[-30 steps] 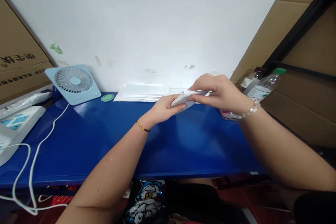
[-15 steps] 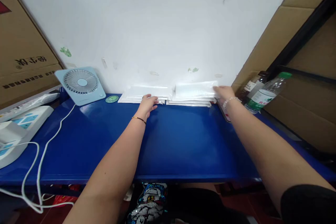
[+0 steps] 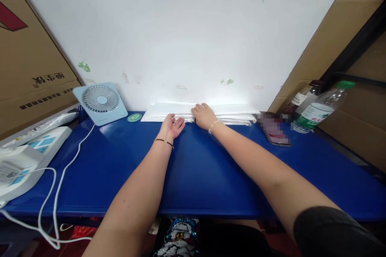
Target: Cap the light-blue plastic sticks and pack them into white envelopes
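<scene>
Two low stacks of flat white packets lie side by side against the wall at the back of the blue table. My left hand (image 3: 173, 127) is at the front edge of the left stack (image 3: 157, 111), palm turned up and fingers apart, with nothing in it. Over the inner end of the right stack (image 3: 238, 111) rests my right hand (image 3: 204, 117), palm down with its fingers spread on the packets. Its fingertips reach the place where the two stacks meet.
A blue fan (image 3: 101, 100) and a green disc (image 3: 134, 117) stand left on the blue table (image 3: 205, 168). Further left are a white power strip (image 3: 45, 152) and cables. A phone (image 3: 275, 130) and bottles (image 3: 319, 108) are at the right, beside cardboard.
My right hand has moved left from the outer end of the right stack to its inner end. My left hand has turned palm up. The phone at the right is now uncovered.
</scene>
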`<state>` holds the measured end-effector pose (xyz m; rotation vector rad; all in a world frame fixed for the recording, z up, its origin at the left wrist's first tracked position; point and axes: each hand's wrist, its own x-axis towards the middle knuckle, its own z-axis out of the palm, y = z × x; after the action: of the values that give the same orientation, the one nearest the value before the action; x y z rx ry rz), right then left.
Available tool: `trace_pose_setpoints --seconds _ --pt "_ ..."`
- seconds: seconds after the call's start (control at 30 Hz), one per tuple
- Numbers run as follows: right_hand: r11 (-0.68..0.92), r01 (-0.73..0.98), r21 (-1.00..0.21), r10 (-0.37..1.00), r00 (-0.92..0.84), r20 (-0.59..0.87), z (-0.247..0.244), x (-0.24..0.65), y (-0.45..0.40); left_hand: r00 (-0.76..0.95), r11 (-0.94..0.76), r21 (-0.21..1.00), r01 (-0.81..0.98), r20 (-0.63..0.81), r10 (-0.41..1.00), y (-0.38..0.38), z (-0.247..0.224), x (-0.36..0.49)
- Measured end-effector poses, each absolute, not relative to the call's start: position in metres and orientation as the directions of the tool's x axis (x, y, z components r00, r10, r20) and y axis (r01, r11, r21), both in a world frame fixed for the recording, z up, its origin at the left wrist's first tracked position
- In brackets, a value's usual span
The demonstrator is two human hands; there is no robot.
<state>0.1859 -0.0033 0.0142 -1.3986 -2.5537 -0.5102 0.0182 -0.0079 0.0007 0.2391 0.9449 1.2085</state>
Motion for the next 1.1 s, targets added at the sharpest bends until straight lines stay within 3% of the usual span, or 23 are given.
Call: trace_pose_setpoints --seconds 0.27,0.37,0.5,0.63,0.8,0.87,1.0,1.1 --pt "0.439 0.879 0.187 0.853 -0.473 0.222 0.032 0.182 -0.034 0.157 0.430 0.579 -0.692 -0.460 0.874 -0.013 0.004 0.030" --pt "0.439 0.887 0.142 0.834 -0.461 0.302 0.033 0.192 -0.055 0.164 0.397 0.572 -0.718 -0.415 0.895 -0.017 0.005 0.032" --pt "0.571 0.820 0.035 0.711 -0.515 0.478 0.027 0.217 -0.087 0.094 0.235 0.567 -0.789 -0.267 0.959 -0.025 0.010 0.036" --pt "0.706 0.701 -0.099 0.663 -0.605 0.440 0.019 0.246 -0.112 -0.044 0.065 0.537 -0.841 -0.187 0.981 -0.036 0.020 0.047" --pt "0.595 0.656 -0.465 0.801 -0.435 0.412 0.006 0.273 -0.116 -0.140 -0.176 0.654 -0.735 0.107 0.984 -0.056 0.036 0.061" --pt "0.536 0.638 -0.552 0.844 -0.417 0.338 -0.001 0.279 -0.111 -0.150 -0.261 0.687 -0.679 0.218 0.964 -0.064 0.042 0.064" --pt "0.505 0.639 -0.581 0.851 -0.479 0.213 -0.015 0.277 -0.103 -0.130 -0.341 0.723 -0.600 0.332 0.934 -0.073 0.050 0.066" --pt "0.509 0.664 -0.547 0.855 -0.462 0.235 -0.020 0.268 -0.101 -0.127 -0.367 0.711 -0.600 0.369 0.921 -0.072 0.054 0.063"
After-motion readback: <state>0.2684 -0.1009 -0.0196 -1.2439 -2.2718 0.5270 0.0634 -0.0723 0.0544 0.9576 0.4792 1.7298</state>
